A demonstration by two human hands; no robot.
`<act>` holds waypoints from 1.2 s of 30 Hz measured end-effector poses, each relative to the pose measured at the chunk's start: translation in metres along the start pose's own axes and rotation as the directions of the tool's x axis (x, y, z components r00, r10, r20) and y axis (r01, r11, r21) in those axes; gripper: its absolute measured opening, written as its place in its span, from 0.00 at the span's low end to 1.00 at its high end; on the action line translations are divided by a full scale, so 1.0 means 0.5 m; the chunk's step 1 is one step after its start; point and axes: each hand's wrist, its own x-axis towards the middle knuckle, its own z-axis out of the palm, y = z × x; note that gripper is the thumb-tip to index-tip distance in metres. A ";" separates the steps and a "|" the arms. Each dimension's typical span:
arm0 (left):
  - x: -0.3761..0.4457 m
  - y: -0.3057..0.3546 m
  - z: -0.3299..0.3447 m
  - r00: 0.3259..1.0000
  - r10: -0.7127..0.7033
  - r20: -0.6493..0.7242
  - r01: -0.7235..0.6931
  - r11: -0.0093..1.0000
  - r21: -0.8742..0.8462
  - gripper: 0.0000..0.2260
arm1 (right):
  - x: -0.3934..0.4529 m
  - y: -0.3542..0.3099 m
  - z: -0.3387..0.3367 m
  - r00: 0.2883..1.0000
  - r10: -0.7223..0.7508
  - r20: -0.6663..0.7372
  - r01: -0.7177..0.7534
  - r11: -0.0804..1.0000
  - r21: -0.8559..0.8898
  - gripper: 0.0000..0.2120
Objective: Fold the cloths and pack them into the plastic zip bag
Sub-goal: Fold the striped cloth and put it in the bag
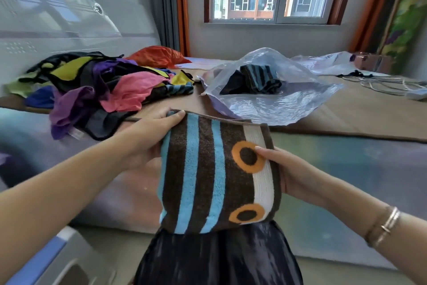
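I hold a striped cloth (208, 176), brown and blue with orange rings and a white band, folded and hanging in front of my lap. My left hand (152, 136) grips its upper left edge, thumb on top. My right hand (286, 169) pinches its right edge by the upper orange ring. Beyond it on the bed lies the clear plastic zip bag (277, 104), its mouth toward the left, with a folded dark striped cloth (258, 79) inside. A heap of loose cloths (97, 86) in pink, purple, yellow, black and blue sits at the left.
An orange cloth (159, 55) lies behind the heap. More plastic bags (323, 62) and white cables (388, 83) lie at the far right of the bed. A brown mat (346, 118) covers the bed top. A window and wall stand behind.
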 end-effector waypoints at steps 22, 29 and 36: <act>-0.055 -0.285 -0.020 0.956 -0.133 -0.262 0.191 0.958 0.213 0.21 | 0.073 0.149 0.058 0.943 -0.284 -0.175 -0.014 0.491 -0.871 0.11; -0.051 -0.319 -0.018 0.803 -0.552 -0.226 0.568 0.823 0.007 0.21 | 0.126 0.159 0.047 0.961 0.076 -0.266 -0.273 0.421 -0.865 0.27; -0.051 -0.266 -0.019 0.832 -0.527 -0.174 0.499 0.848 -0.181 0.11 | 0.112 0.147 0.046 0.962 0.146 -0.230 -0.269 0.638 -0.722 0.30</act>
